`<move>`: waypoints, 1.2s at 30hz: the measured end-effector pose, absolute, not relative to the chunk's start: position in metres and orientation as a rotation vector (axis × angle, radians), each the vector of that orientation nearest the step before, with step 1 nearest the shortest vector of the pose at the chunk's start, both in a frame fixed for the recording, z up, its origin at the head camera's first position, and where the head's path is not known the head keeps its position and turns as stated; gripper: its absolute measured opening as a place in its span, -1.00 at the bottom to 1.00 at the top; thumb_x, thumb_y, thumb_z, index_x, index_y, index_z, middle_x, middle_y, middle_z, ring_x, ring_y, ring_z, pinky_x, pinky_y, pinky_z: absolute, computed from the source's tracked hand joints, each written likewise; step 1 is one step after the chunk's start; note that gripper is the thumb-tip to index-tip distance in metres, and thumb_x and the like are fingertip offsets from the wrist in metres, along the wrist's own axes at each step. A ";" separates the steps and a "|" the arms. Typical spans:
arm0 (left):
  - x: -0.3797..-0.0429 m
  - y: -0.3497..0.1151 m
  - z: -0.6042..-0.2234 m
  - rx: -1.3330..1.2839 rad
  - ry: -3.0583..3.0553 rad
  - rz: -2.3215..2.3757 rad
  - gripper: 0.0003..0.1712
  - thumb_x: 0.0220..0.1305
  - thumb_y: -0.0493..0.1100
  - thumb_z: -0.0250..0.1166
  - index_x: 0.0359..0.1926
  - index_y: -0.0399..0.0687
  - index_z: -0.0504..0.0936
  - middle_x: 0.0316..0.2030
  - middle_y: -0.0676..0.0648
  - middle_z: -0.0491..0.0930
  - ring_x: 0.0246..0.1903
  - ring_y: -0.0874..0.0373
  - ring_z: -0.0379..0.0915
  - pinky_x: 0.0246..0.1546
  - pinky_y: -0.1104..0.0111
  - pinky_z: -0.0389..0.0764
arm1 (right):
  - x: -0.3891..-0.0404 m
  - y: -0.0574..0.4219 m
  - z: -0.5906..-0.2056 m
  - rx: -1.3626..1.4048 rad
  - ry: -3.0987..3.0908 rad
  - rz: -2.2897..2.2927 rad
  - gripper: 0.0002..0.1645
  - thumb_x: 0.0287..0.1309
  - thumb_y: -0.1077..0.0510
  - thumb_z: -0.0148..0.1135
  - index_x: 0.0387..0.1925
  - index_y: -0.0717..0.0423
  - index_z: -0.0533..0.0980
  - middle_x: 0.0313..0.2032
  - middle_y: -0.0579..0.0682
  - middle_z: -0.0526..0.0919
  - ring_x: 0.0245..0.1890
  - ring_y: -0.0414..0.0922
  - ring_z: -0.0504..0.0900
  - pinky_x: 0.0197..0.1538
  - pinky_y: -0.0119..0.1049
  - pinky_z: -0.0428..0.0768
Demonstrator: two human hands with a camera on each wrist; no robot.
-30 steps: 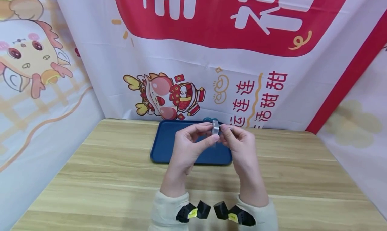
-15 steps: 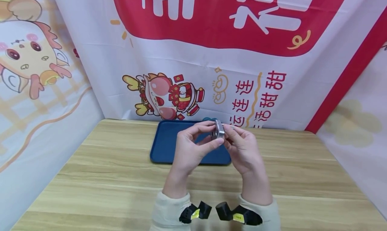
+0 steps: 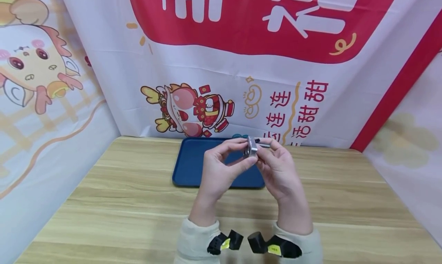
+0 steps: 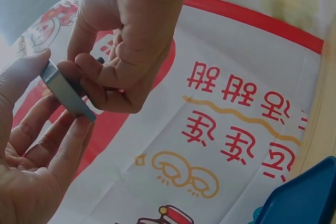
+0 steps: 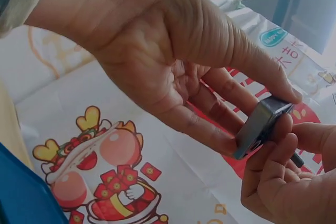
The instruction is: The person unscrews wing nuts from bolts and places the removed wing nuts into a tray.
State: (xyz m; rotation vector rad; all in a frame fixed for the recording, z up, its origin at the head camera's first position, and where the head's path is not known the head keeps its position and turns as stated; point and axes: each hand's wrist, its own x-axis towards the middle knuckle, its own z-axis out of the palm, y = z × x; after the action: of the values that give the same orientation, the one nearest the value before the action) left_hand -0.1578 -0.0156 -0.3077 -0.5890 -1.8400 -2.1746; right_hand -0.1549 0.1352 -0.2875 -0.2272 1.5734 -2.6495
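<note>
Head view: The left hand point(image 3: 217, 170) pinches a small grey rectangular block with a metallic sheen point(image 3: 252, 147) by two opposite edges, thumb at the near edge and fingers at the far one. The right hand point(image 3: 279, 170) meets the block from the other side, its curled fingers and thumb holding a slim grey metal-looking rod point(image 3: 265, 145) that points away from the block. The block is off the pale wood-grain table point(image 3: 121, 202) and appears in front of the rounded rectangular blue tray point(image 3: 188, 168); its height above the tray cannot be told.

Left wrist view: The left thumb and fingertips bear on the block's narrow ends, leaving the broad faces free. This is a sound grip; hold the block steady with it and avoid wrapping the fingers over the working face. A dark threaded end point(image 4: 100, 60) projects among the right fingers; it probably belongs to the rod.

Right wrist view: The right fingertips press close against the block's face, hiding where the parts meet. Whether the rod is seated cannot be told. For good control, align the rod squarely with the face, apply light fingertip force, and stop if it binds.
</note>
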 end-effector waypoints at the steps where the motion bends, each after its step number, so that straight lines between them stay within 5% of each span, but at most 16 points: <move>1: -0.158 -0.016 -0.307 -0.584 -1.838 -2.178 -0.63 0.10 -0.31 0.49 -0.01 -0.18 0.72 0.03 -0.12 0.69 0.10 0.09 0.60 -0.06 0.23 0.69 | -0.155 0.135 -0.288 -0.242 1.646 -2.629 -0.76 0.40 0.37 0.02 -0.18 0.01 0.54 -0.36 -0.17 0.72 -0.37 -0.37 0.64 -0.26 -0.60 0.59; 5: -0.157 -0.019 -0.306 -0.563 -1.859 -2.188 -0.62 0.13 -0.31 0.47 0.01 -0.13 0.71 -0.03 -0.13 0.70 0.02 0.09 0.60 -0.09 0.25 0.71 | -0.155 0.134 -0.290 -0.287 1.989 -2.505 -0.76 0.40 0.35 0.06 -0.10 -0.05 0.51 -0.29 -0.21 0.69 -0.28 -0.33 0.62 -0.18 -0.48 0.59; 13: -0.155 -0.019 -0.305 -0.509 -1.871 -2.215 -0.63 0.16 -0.28 0.46 0.03 -0.10 0.70 -0.05 -0.12 0.70 0.00 0.09 0.59 0.17 0.19 0.55 | -0.156 0.136 -0.293 -0.521 2.607 -2.229 -0.76 0.36 0.37 0.11 0.03 0.30 0.46 -0.13 -0.16 0.65 -0.12 -0.23 0.60 -0.22 -0.46 0.62; 20: -0.156 -0.020 -0.304 -0.508 -1.851 -2.251 -0.64 0.18 -0.29 0.44 0.03 -0.15 0.69 -0.04 -0.14 0.69 -0.01 0.08 0.60 0.24 0.16 0.51 | -0.157 0.133 -0.293 -0.567 2.689 -2.242 -0.80 0.39 0.33 0.08 -0.03 0.31 0.52 -0.17 -0.25 0.63 -0.05 -0.16 0.57 -0.22 -0.44 0.64; 28: -0.156 -0.019 -0.303 -0.512 -1.843 -2.359 -0.59 0.20 -0.35 0.39 0.09 -0.24 0.62 0.08 -0.16 0.62 0.01 0.04 0.61 -0.10 0.25 0.72 | -0.158 0.128 -0.293 -0.452 2.683 -2.313 -0.83 0.39 0.33 0.09 -0.09 0.31 0.56 -0.21 -0.19 0.62 -0.12 -0.14 0.57 -0.28 -0.46 0.58; 36: -0.155 -0.020 -0.303 -0.452 -1.845 -2.311 -0.60 0.19 -0.33 0.42 0.08 -0.23 0.64 0.04 -0.20 0.66 0.00 0.01 0.66 -0.11 0.25 0.72 | -0.158 0.124 -0.293 -0.392 2.662 -2.318 -0.82 0.39 0.30 0.10 -0.09 0.27 0.58 -0.26 -0.19 0.62 -0.17 -0.15 0.55 -0.27 -0.43 0.52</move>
State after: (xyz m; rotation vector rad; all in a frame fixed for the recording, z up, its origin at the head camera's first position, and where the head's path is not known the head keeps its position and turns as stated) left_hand -0.1552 -0.0199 -0.3029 -0.4517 -1.8445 -2.3112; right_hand -0.1579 0.1240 -0.2932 -0.3915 2.6620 -2.3177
